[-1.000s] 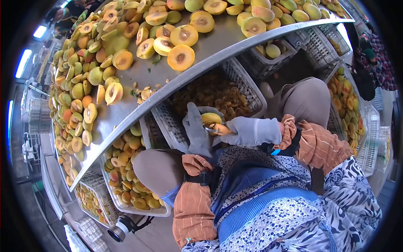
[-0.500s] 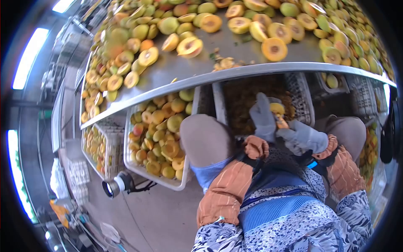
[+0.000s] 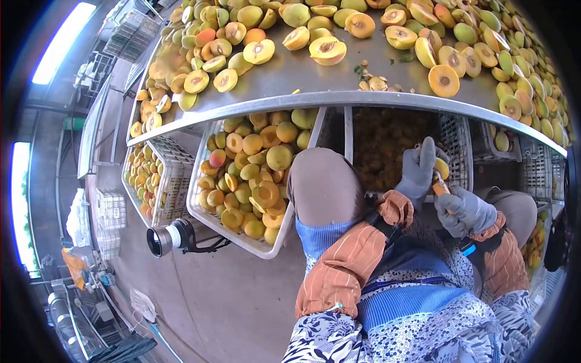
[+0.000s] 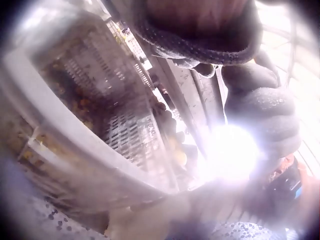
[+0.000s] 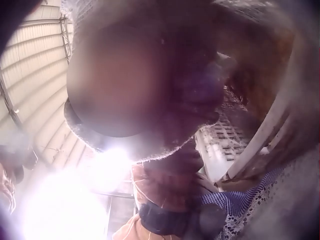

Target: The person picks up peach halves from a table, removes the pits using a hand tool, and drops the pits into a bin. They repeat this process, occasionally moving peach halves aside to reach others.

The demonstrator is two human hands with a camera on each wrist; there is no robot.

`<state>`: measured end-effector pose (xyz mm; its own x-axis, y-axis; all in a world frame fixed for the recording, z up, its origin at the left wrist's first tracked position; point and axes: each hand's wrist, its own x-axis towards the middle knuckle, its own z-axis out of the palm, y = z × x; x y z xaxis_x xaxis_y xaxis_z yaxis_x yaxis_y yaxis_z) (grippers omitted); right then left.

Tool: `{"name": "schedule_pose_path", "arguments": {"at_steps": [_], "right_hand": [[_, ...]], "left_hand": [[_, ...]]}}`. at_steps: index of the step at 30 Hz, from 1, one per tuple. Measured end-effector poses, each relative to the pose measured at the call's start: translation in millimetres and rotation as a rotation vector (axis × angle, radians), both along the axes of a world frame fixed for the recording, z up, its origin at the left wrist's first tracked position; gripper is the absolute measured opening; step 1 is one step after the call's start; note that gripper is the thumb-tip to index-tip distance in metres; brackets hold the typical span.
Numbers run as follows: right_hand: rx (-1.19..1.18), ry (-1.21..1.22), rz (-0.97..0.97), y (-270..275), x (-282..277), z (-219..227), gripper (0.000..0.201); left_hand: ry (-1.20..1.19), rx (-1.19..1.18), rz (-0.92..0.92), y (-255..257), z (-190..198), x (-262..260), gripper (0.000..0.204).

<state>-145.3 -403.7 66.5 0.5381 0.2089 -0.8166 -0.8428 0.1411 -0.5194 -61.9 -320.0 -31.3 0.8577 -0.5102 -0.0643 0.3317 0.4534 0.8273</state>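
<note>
White plastic crates of whole and halved fruit sat on my left under the steel table, beside the left knee. Further right, my gloved left hand curled around a yellow fruit half above the crate of pits. My gloved right hand gripped an orange-handled tool whose tip touched that fruit.

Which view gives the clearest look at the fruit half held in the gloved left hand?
The head view. There the fruit half shows yellow against the grey glove of the left hand, above the crate of pits. The left wrist view is washed out by glare, and the right wrist view is a blur; neither shows the fruit clearly.
</note>
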Motion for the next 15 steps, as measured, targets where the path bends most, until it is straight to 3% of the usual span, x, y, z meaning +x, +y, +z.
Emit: {"name": "schedule_pose_path", "arguments": {"at_steps": [1,4,6,8,10,15], "right_hand": [[-0.120,0.021,0.040,2,1,3,0.029],[-0.152,-0.098,0.018,5,-5,-5,0.027],[-0.178,-0.060,-0.044,10,-6,-17,0.027],[-0.169,-0.074,-0.006,5,-5,-18,0.028],[-0.062,-0.041,-0.050,-2,-5,-18,0.029],[0.158,0.025,-0.122,-9,-7,-39,0.027]], "left_hand": [[-0.006,-0.005,0.001,-1,-4,-1,0.055],[0.000,-0.003,-0.051,0,-12,2,0.058],[0.345,0.029,-0.154,-3,-12,4,0.062],[0.405,-0.171,-0.126,-6,-28,2,0.057],[0.543,-0.110,-0.050,-2,-13,-2,0.046],[0.332,0.173,0.028,2,-1,3,0.062]]}}
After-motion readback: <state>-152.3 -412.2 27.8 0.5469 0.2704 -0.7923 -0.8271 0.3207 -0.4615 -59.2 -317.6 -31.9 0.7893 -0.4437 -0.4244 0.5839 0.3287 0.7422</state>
